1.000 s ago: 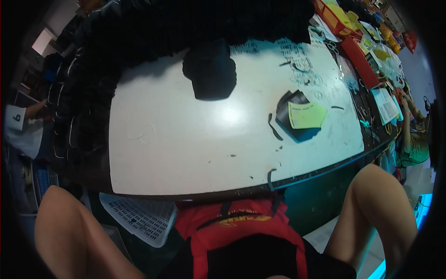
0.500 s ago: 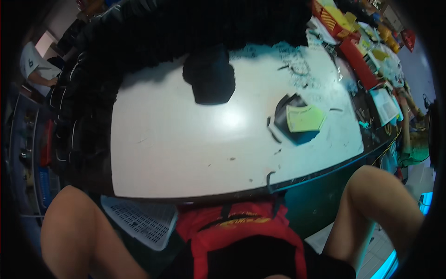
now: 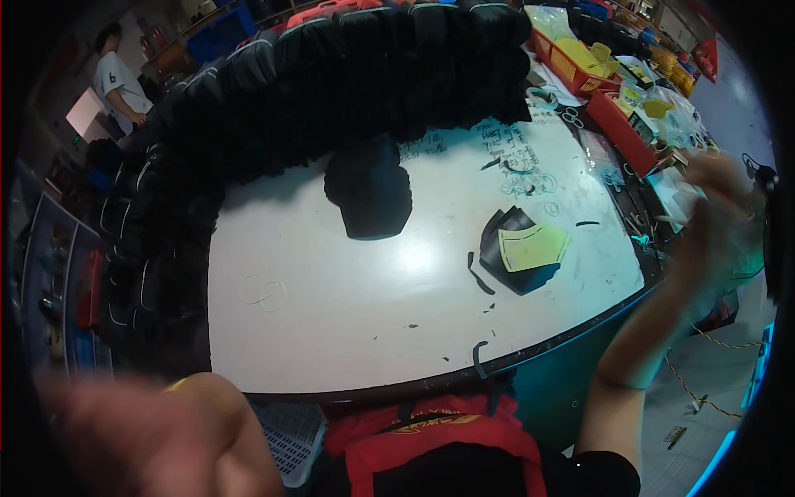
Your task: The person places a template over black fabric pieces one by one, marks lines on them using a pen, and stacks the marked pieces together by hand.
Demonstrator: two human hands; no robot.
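Observation:
My left hand (image 3: 124, 427) is a smear of motion at the lower left, off the table's near corner, its fingers not readable. Raised at the far right, my right hand (image 3: 720, 195) is also blurred, close to the papers on the table's right side; whether it holds anything cannot be made out. Black cut pieces (image 3: 373, 203) lie at the middle of the white board (image 3: 315, 306), away from both hands. Right of them, a yellow-green curved template (image 3: 530, 247) rests on a small stack of black pieces (image 3: 515, 280).
Piled black goods (image 3: 331, 99) wall off the back and left. A red basket (image 3: 571, 66) with yellow things and a red box (image 3: 621, 132) stand at the right. Black scraps (image 3: 480, 358) dot the board. Below the near edge sits a white slotted basket (image 3: 290, 435). Another person (image 3: 120, 87) stands far left.
Both hands have moved outward and up: the left has come into view at the lower left, the right at the far right. The view has tilted up, showing more of the back.

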